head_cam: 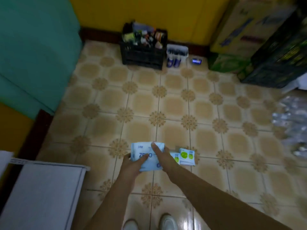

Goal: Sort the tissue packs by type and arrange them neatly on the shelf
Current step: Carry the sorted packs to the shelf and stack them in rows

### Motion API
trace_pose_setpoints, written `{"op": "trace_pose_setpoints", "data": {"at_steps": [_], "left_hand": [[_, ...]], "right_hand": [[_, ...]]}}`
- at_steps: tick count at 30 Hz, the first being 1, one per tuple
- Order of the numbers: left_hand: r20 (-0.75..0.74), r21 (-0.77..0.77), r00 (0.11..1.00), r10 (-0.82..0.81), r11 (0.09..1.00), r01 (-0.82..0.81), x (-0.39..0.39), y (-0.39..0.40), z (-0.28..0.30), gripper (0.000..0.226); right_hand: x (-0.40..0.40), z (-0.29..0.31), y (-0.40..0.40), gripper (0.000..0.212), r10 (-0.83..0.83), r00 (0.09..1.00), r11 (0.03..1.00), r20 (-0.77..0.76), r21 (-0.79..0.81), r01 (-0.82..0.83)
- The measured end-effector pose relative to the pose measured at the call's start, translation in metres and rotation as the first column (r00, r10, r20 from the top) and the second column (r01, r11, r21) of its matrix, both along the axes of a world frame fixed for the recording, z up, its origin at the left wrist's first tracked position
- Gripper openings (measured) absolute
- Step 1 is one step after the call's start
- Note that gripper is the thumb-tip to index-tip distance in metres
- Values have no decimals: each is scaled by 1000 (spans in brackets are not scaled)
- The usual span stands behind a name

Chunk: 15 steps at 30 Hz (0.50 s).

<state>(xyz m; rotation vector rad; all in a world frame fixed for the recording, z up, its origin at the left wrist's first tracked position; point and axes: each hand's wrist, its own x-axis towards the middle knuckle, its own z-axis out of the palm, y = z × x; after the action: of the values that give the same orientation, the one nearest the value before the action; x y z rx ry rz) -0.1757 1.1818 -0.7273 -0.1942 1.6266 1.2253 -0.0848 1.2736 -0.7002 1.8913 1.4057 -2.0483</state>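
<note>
Two hands held one blue-and-white tissue pack [146, 156] above the tiled floor [174, 103], in front of the person's feet. Left hand [132, 165] gripped its lower left edge, thumb on top. Right hand [162, 157] lay across the pack's right side with fingers extended; grasp could not be confirmed. Smaller packs with green circles [186, 156] showed just right of that hand. Judgement: soft, light, film-wrapped and likely slippery; best held across opposite short edges, not squeezed mid-face. White shelf [41, 188] stood at lower left.
</note>
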Motion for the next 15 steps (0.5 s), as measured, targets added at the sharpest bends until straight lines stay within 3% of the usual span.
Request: {"op": "trace_pose_setpoints", "data": {"at_steps": [3, 6, 8, 10, 11, 15], "left_hand": [[-42, 139, 999, -9, 990, 14, -20, -16, 152, 34], [-164, 260, 986, 23, 965, 21, -30, -41, 292, 33], [-272, 326, 959, 82, 945, 12, -29, -61, 353, 36], [-410, 369, 891, 195, 929, -33, -26, -88, 408, 54], [-441, 388, 864, 243, 920, -61, -21, -101, 429, 66], [-557, 460, 710, 430, 872, -167, 4, -155, 494, 69]], "right_hand": [[-21, 133, 6, 118, 106, 992, 982, -63, 162, -95], [-37, 277, -10, 104, 171, 964, 959, -203, 258, -116], [-42, 342, -24, 77, 224, 931, 945, -288, 299, -135], [-46, 399, -47, 46, 292, 881, 914, -372, 378, -144], [-48, 421, -59, 41, 330, 855, 897, -401, 415, -152], [-58, 484, -113, 59, 524, 699, 818, -488, 517, -252]]}}
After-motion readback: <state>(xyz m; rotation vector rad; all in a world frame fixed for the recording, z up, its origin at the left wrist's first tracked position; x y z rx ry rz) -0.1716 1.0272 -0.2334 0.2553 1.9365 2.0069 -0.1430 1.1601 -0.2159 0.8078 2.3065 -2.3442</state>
